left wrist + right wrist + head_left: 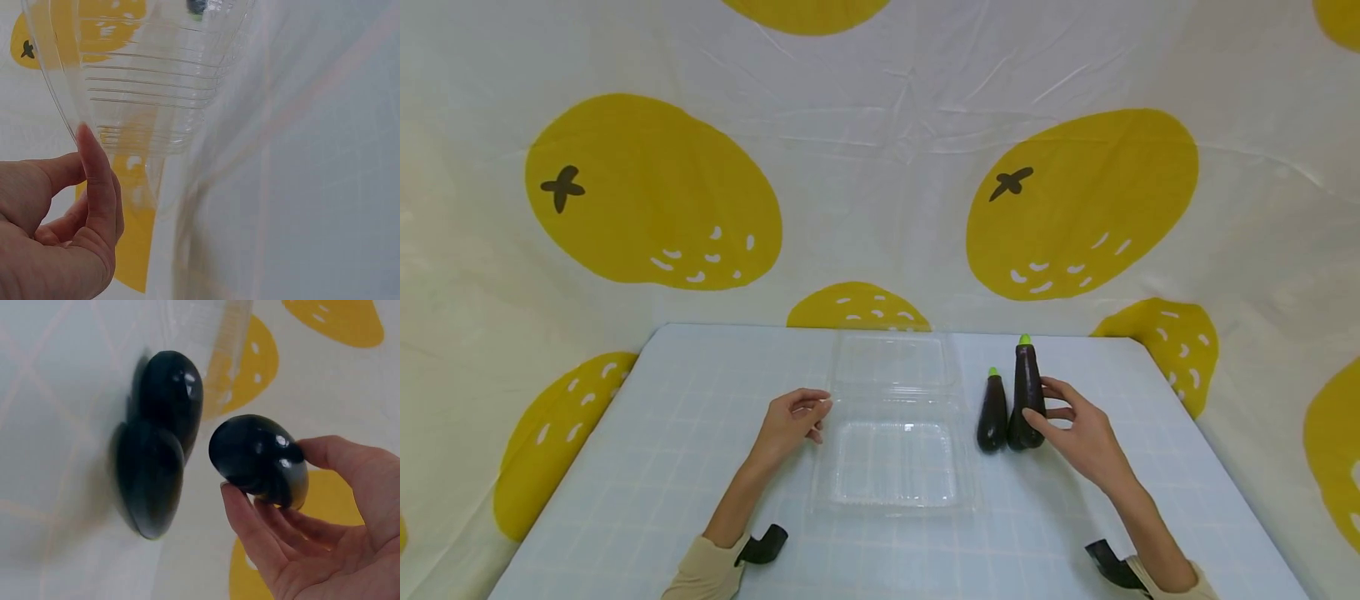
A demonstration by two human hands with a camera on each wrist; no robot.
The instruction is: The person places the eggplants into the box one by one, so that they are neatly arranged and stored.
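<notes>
My right hand [1078, 429] holds a dark, glossy eggplant [1027, 375] with a bright green stem end between thumb and fingers. The right wrist view shows this eggplant [253, 453] raised off the table, its round end toward the camera. Two more eggplants [150, 481] lie side by side below it; from the head, one eggplant [992, 417] shows at the left and the other is mostly hidden behind the held one. With its fingertips, my left hand [793, 423] pinches the left rim of a clear plastic container [895, 496], whose lid lies folded back; the rim [53, 94] runs into the fingers.
A table with a pale checked cloth [685, 392] lies under everything. Behind it hangs a white curtain [880, 208] printed with large yellow fruit. Black straps [763, 546] sit at both wrists, by beige sleeves.
</notes>
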